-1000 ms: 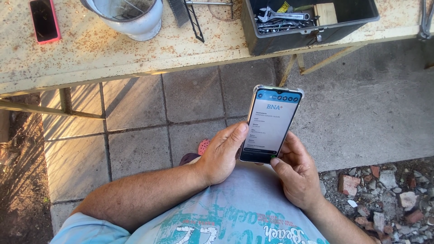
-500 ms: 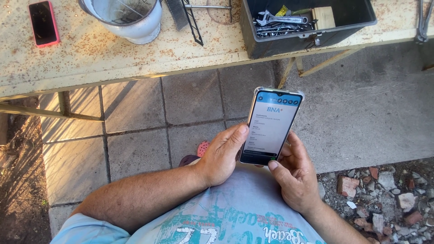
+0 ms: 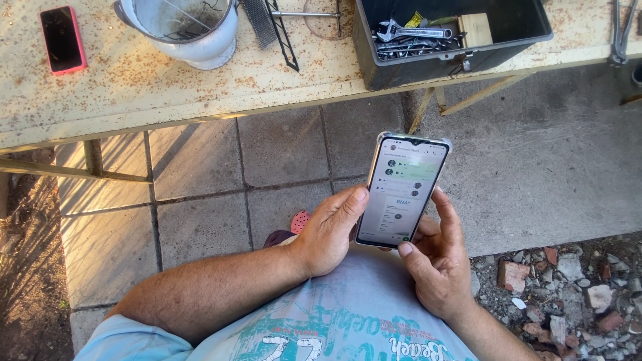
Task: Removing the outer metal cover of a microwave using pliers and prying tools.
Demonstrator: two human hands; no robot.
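White-cased phone sits between left hand and right hand.

rusty workbench bearing: pink-cased phone lying flat | white enamel pot standing | black toolbox sitting | metal rasp lying

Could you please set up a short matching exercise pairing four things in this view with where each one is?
Things:
1. lit phone
2. pink-cased phone
3. wrenches
4. rubble

Places:
A. on the ground at lower right
B. inside the dark toolbox
C. between left hand and right hand
D. flat at the far left of the rusty table

Pairs: 1-C, 2-D, 3-B, 4-A
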